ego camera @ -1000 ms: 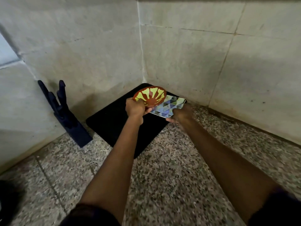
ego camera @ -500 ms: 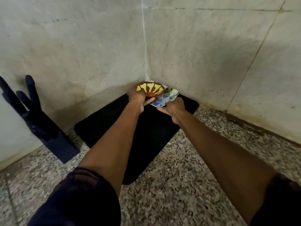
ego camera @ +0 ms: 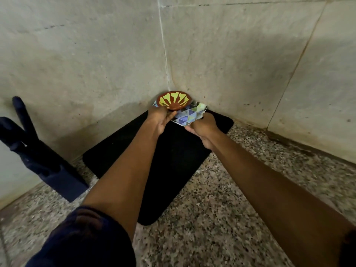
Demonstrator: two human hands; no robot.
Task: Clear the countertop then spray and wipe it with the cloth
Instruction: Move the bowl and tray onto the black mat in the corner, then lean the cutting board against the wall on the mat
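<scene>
My left hand [ego camera: 161,118] grips a small red bowl [ego camera: 174,99] painted with yellow rays, held at the far corner where the two walls meet. My right hand [ego camera: 203,128] holds the near edge of a plate with a blue-green triangle pattern [ego camera: 189,114], which sits just under and beside the bowl. Both are above the far end of a black mat [ego camera: 173,160] lying on the speckled granite countertop [ego camera: 221,218]. Whether bowl and plate rest on the mat or hang above it is unclear.
A dark blue knife block [ego camera: 38,157] with handles sticking up leans by the left wall. Tiled walls [ego camera: 231,54] close the corner at the back and right.
Both hands have carried the bowl and the plate farther back toward the wall corner, over the mat's far end. The view has tilted down and closer.
</scene>
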